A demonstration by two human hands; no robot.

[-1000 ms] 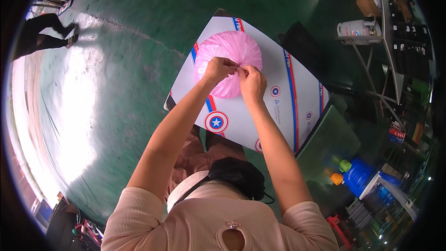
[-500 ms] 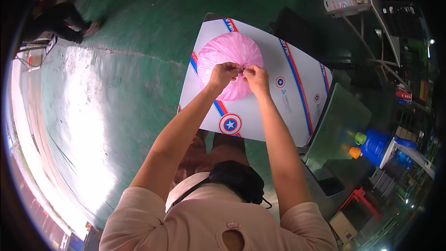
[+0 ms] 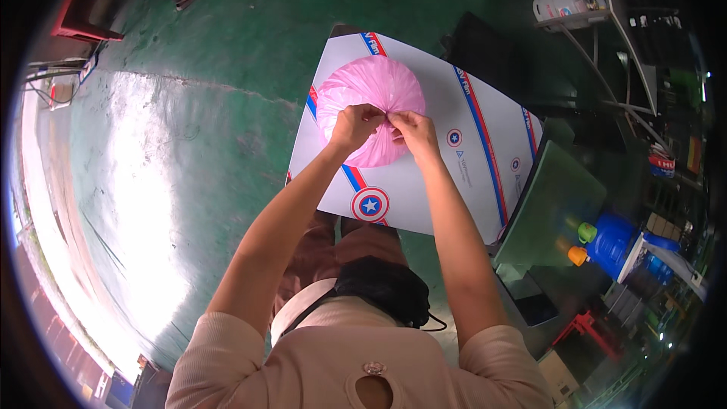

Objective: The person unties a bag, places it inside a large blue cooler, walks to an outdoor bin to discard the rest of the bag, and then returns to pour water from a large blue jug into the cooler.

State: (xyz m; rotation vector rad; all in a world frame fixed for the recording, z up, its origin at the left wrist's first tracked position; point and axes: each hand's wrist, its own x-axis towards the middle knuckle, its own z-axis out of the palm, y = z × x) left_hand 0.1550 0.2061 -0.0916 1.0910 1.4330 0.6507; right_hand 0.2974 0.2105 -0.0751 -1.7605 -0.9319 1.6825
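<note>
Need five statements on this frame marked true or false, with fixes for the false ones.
1. The left hand and right hand both hold the gathered top of the pink bag. True.
2. The pink bag sits on the floor. False: it rests on the white board.
3. The blue container is to the right of the white board. True.
4. The hands are wide apart. False: they are close together.
5. The gas cylinder is at lower left. False: the gas cylinder is at upper right.
</note>
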